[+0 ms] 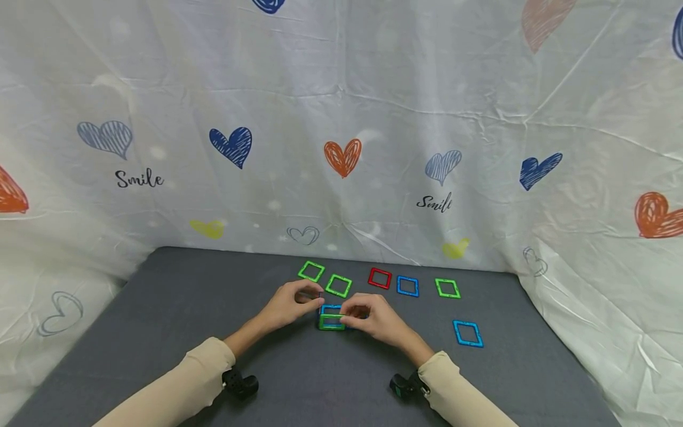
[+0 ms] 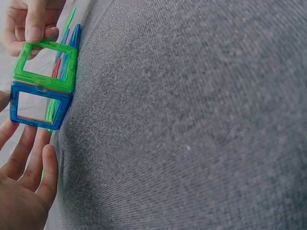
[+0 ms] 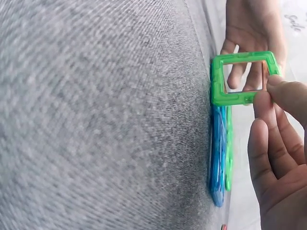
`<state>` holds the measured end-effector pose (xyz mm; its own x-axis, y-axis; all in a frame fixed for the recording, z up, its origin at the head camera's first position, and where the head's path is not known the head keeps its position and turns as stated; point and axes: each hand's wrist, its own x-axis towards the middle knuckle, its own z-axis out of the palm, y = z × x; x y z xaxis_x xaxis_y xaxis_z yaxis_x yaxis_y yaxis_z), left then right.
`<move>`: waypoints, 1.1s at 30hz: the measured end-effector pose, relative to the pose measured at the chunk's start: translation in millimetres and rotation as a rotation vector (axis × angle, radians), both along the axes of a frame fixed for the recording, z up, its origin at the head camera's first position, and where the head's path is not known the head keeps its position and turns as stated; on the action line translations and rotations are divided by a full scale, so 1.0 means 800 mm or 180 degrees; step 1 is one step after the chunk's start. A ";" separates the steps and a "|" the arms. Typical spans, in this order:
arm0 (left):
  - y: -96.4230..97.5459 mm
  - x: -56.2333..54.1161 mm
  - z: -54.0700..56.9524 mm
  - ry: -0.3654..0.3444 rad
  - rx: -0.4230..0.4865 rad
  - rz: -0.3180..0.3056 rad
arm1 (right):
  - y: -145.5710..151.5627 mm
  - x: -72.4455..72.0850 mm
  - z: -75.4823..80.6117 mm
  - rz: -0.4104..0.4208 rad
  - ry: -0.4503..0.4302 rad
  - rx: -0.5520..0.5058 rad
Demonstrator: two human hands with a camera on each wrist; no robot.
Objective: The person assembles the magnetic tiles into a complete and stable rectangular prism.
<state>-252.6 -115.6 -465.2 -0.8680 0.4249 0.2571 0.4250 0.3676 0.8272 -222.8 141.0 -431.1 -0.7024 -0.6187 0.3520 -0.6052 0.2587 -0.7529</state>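
Observation:
A green square magnetic tile (image 1: 332, 328) stands upright between the two hands, facing me. My right hand (image 1: 380, 320) pinches its edge between thumb and fingers, as the right wrist view shows at the tile's corner (image 3: 274, 72). Edge to edge with it, a blue square tile (image 2: 38, 123) also stands upright. My left hand (image 1: 288, 307) holds this blue one, thumb at one edge and fingertips at another. A red-orange edge (image 2: 31, 118) shows behind the blue tile; the rest of that piece is hidden.
Beyond the hands lie green tiles (image 1: 319, 280) (image 1: 338, 295), a red tile (image 1: 380, 287) and a blue tile (image 1: 408, 294). Another green tile (image 1: 448, 296) and blue tile (image 1: 469, 344) lie to the right. A white printed curtain (image 1: 373, 196) hangs behind the grey table (image 1: 320, 385).

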 end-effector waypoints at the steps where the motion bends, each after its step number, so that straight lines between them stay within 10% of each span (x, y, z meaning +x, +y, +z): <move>1: 0.000 0.000 0.000 -0.0006 0.0002 0.0000 | 0.000 -0.002 -0.004 -0.0011 0.0001 0.0019; 10: 0.001 0.001 0.002 0.0002 -0.0016 0.0005 | 0.008 -0.022 -0.035 -0.0034 -0.0019 0.0041; 33: -0.001 0.001 0.001 -0.0004 -0.0034 -0.0014 | 0.082 -0.019 -0.022 -0.0198 -0.0209 0.0141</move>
